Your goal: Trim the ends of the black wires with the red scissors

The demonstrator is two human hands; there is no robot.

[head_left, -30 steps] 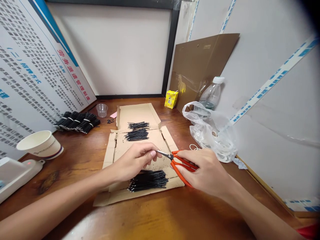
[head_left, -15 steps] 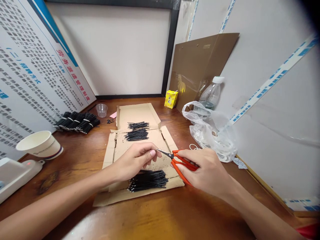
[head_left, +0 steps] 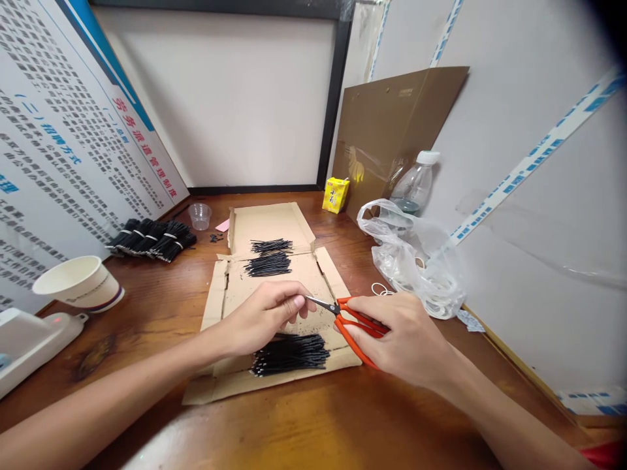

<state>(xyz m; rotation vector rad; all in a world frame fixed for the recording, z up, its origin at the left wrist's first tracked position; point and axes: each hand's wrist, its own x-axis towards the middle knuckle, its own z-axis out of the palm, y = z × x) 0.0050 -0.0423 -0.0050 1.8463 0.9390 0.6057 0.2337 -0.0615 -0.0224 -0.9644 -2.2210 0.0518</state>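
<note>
Right hand grasps the orange-handled scissors by their grips, the blades reaching across to the left hand; its thumb and forefinger come together at the blade tips, and I can't make out whether anything is pinched between them. Just this side of the left hand, a thick pile of black wires lies on flattened cardboard, with two smaller piles beyond that hand. Past the right hand, a clear plastic bag holds white loops, and a capped bottle behind it has liquid in its lower part. Ahead of both hands stands a yellow carton. Leftward and beyond the left hand are tied black bundles, a see-through cup and a paper cup, its bottom out of sight.
</note>
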